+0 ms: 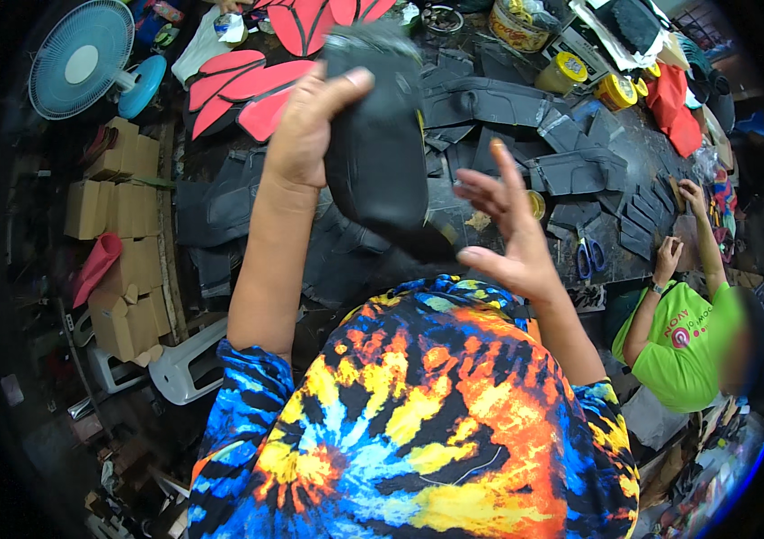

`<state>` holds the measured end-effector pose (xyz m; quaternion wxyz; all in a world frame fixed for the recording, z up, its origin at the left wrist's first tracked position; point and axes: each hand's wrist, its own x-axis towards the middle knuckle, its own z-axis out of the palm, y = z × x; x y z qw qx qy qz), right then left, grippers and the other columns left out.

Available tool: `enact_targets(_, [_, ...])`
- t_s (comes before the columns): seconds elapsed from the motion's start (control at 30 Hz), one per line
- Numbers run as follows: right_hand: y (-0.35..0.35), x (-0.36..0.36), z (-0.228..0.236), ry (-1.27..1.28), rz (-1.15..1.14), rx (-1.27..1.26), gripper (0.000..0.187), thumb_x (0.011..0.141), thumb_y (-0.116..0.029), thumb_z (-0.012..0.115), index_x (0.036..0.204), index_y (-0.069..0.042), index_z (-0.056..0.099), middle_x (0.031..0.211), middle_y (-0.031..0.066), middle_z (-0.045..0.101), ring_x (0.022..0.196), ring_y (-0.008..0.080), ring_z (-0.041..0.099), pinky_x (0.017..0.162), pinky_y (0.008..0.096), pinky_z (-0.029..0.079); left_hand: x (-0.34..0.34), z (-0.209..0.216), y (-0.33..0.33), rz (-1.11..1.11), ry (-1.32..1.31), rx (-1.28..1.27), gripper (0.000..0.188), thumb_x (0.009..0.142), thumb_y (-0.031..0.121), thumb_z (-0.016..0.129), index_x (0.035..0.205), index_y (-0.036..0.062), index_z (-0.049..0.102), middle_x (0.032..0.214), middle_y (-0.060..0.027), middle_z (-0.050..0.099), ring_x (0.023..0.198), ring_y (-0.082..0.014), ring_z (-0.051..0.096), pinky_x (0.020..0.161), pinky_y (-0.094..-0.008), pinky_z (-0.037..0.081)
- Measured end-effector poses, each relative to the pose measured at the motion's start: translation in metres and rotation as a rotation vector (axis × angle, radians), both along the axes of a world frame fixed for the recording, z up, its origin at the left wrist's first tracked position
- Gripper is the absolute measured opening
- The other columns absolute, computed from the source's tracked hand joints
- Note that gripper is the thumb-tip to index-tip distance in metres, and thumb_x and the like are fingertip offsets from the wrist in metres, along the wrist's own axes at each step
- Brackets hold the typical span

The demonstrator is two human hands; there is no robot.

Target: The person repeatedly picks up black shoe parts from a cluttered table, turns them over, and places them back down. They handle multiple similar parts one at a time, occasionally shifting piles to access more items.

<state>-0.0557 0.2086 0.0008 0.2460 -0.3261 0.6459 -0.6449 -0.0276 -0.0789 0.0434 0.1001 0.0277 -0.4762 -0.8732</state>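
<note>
Black padded piece (pixel 377 148) held up over the bench (pixel 622 268) in the left hand; right hand spread wide.
Left hand (pixel 304 130) grips the piece by its left edge near the top, thumb across the near face. Piece is long, round-cornered, its upper end blurred. Right hand (pixel 518 229) to the right of its lower end, fingers apart; cannot tell whether the thumb touches the blurred dark part there. Beyond: black cut pieces (pixel 494 105), red petal-shaped pieces (pixel 265 81); blue-handled scissors (pixel 585 260) off to the right, near a co-worker in green (pixel 683 346).
</note>
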Motion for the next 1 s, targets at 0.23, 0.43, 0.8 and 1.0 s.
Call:
enact_targets(0.23, [-0.002, -0.006, 0.002, -0.012, -0.176, -0.051, 0.096, 0.089, 0.004, 0.07, 0.166, -0.008, 0.015, 0.099, 0.0087, 0.072, 0.092, 0.0131, 0.066, 0.083, 0.0257, 0.05, 0.032, -0.02, 0.054, 0.098, -0.079, 0.021, 0.039, 0.098, 0.014, 0.066, 0.135, 0.0025, 0.058, 0.134, -0.0159, 0.062, 0.122, -0.0253, 0.062, 0.104, -0.0406, 0.05])
enact_targets(0.43, [0.034, -0.024, 0.014, 0.073, -0.141, 0.135, 0.091, 0.088, 0.0, 0.073, 0.164, -0.013, 0.026, 0.116, 0.0096, 0.069, 0.097, 0.012, 0.065, 0.082, 0.0264, 0.051, 0.044, -0.055, 0.113, -0.195, 0.126, -0.668, 0.055, 0.1, 0.012, 0.066, 0.15, -0.0008, 0.047, 0.158, -0.0124, 0.046, 0.146, -0.0242, 0.041, 0.122, -0.0389, 0.028])
enact_targets(0.8, [0.092, -0.049, -0.065, 0.924, -0.235, 1.027, 0.053, 0.07, -0.053, 0.086, 0.11, -0.018, 0.082, 0.151, 0.0146, 0.052, 0.137, 0.0354, 0.046, 0.108, 0.0506, 0.037, 0.046, -0.077, 0.099, -0.051, -0.292, -0.065, 0.046, 0.098, 0.008, 0.069, 0.141, 0.0004, 0.054, 0.13, -0.0105, 0.065, 0.111, -0.0198, 0.067, 0.091, -0.0368, 0.06])
enact_targets(1.0, [0.084, -0.057, -0.084, 0.912, -0.174, 1.098, 0.053, 0.068, -0.053, 0.087, 0.108, -0.018, 0.082, 0.151, 0.0124, 0.052, 0.137, 0.0324, 0.046, 0.104, 0.0514, 0.038, 0.048, -0.083, 0.097, -0.038, -0.365, 0.013, 0.031, 0.099, 0.01, 0.069, 0.127, 0.0001, 0.063, 0.118, -0.0097, 0.07, 0.103, -0.0196, 0.071, 0.085, -0.0385, 0.064])
